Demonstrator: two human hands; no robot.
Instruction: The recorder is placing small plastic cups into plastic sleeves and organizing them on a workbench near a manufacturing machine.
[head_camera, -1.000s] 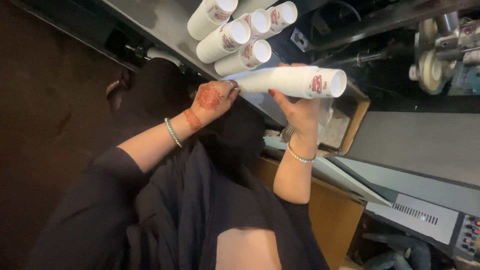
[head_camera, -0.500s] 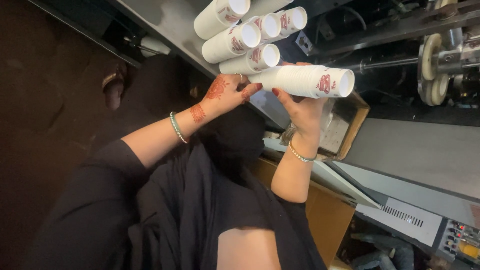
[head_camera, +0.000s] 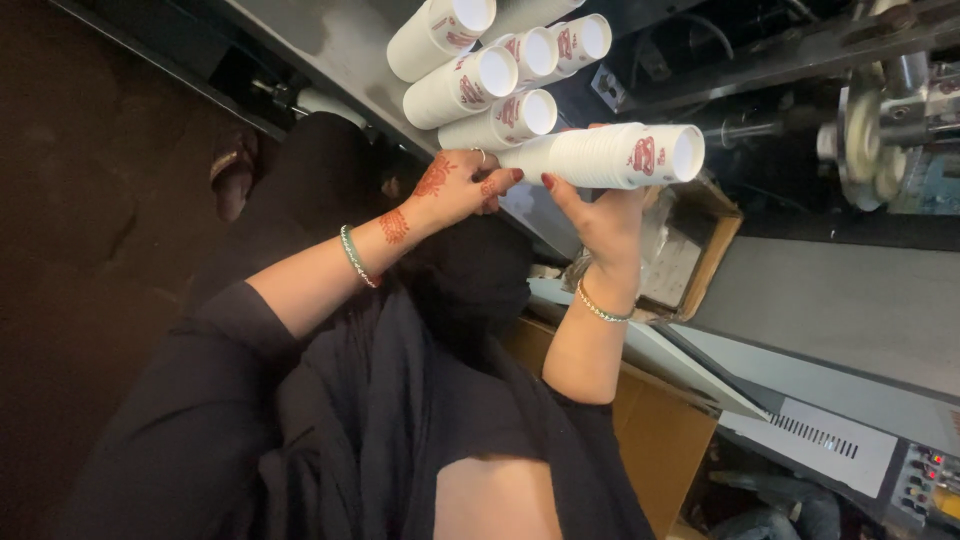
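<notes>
Left hand (head_camera: 455, 188): henna-marked, green bangle at wrist, fingers curled round narrow end of cup stack (head_camera: 605, 156), pinching it.
Right hand (head_camera: 598, 222): under stack's middle, thumb and fingers wrapped up around it, closed on it; beaded bracelet at wrist.
Cup stack: long nested column of white paper cups w/ red print, held near level in air, open mouth pointing right, just below finished stacks.
Finished stacks (head_camera: 497, 62): approx five similar columns lying side by side on grey metal ledge (head_camera: 330, 45), mouths toward camera.
Progress: judging by layout, several stacks already laid down; this one in hand, not yet on ledge.
Nearby: open cardboard box (head_camera: 700, 250) behind right wrist; machine w/ metal wheel (head_camera: 865, 135) at right.
</notes>
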